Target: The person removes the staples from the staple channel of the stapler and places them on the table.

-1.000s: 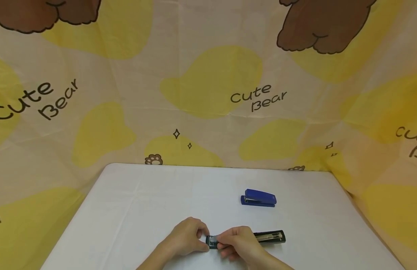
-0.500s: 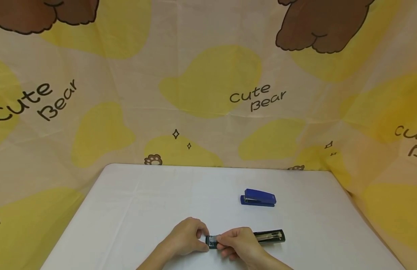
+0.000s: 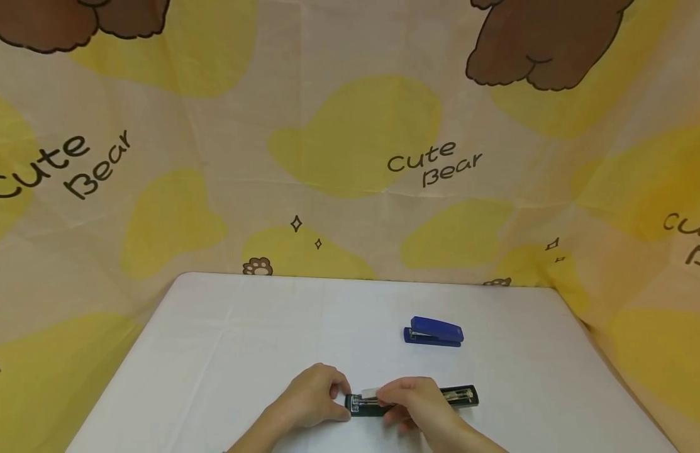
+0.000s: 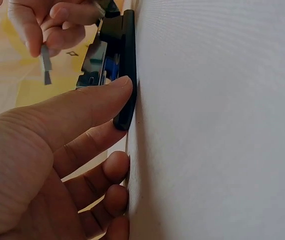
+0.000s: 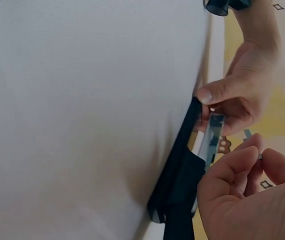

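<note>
A black stapler lies opened out on the white table, its metal staple channel showing. My left hand grips its left end; the left wrist view has the thumb on one side of the base and the index finger on the other. Between thumb and fingertips my right hand pinches a small grey strip of staples. This strip is raised just above the channel, apart from it in the left wrist view. In the head view the right hand covers the stapler's middle.
A blue stapler stands farther back on the white table, right of centre. Behind and at both sides hangs a yellow and beige cloth printed with bears and lettering.
My right hand has moved slightly right and up with the strip of staples, uncovering more of the channel near the stapler's left end. The left hand has stayed in place.
</note>
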Tool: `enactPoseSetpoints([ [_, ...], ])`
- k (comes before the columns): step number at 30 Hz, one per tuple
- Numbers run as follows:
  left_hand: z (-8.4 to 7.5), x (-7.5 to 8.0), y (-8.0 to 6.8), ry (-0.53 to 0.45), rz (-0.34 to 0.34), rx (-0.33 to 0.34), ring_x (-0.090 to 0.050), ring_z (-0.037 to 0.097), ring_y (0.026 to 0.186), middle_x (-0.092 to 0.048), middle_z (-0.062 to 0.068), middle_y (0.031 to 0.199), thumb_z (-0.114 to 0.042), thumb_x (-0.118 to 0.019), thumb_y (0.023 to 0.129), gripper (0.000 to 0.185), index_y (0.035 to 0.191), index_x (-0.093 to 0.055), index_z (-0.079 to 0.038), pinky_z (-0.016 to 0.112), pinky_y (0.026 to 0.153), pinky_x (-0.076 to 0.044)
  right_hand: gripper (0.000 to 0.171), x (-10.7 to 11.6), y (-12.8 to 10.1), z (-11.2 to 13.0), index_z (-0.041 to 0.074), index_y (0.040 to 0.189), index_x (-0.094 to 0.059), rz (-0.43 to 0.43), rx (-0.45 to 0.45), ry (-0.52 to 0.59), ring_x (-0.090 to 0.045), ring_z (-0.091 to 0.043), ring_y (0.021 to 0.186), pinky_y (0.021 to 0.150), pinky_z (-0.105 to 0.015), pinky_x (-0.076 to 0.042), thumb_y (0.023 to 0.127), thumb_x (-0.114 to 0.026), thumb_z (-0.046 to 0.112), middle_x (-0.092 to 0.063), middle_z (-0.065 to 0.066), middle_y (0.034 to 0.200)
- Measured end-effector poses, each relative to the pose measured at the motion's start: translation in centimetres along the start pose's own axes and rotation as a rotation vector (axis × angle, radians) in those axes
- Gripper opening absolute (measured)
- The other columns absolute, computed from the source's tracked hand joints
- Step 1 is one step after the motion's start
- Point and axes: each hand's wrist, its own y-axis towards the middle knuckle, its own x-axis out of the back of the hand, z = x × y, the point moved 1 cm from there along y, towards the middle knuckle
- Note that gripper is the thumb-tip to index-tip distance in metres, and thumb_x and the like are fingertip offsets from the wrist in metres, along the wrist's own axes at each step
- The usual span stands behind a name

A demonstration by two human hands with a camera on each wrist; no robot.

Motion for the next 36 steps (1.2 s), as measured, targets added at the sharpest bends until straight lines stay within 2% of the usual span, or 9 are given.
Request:
enactPoseSetpoints([
  [14,0.1,-0.1,-0.1,0.031,-0.016,-0.029,-0.046,0.007,0.072,-0.05,-0.01,0.07,-0.019,-0.094,0.07,0.027,0.091,-0.078,-0.018,0.028,0.065,-0.038,0.028,2.4,-1.5,1.3,-0.002,0.111,-0.075,-0.033,0.025,-0.014,-0.067,-0.015,0.078,0.069,-0.03,-0.051,0.097,-0.071,0.022,-0.073,-0.006,0.102],
  [25,0.0,0.0,-0.1,0.041,-0.019,-0.034,-0.046,0.007,0.073,-0.05,-0.011,0.07,-0.02,-0.094,0.07,0.026,0.091,-0.078,-0.019,0.028,0.066,-0.039,0.025,5.2,-2.6,2.4,-0.001,0.111,-0.075,-0.057,0.061,-0.008,-0.068,-0.019,0.081,0.07,-0.031,-0.051,0.1,-0.068,0.02,-0.073,-0.004,0.102],
  [36,0.1,0.0,-0.1,0.035,-0.014,-0.037,-0.046,0.007,0.072,-0.05,-0.011,0.07,-0.02,-0.094,0.071,0.026,0.092,-0.078,-0.019,0.028,0.065,-0.038,0.024,8.1,-3.6,2.9,0.001,0.109,-0.075,-0.127,0.064,-0.035,-0.065,-0.019,0.081,0.07,-0.03,-0.053,0.1,-0.069,0.022,-0.071,-0.004,0.096],
])
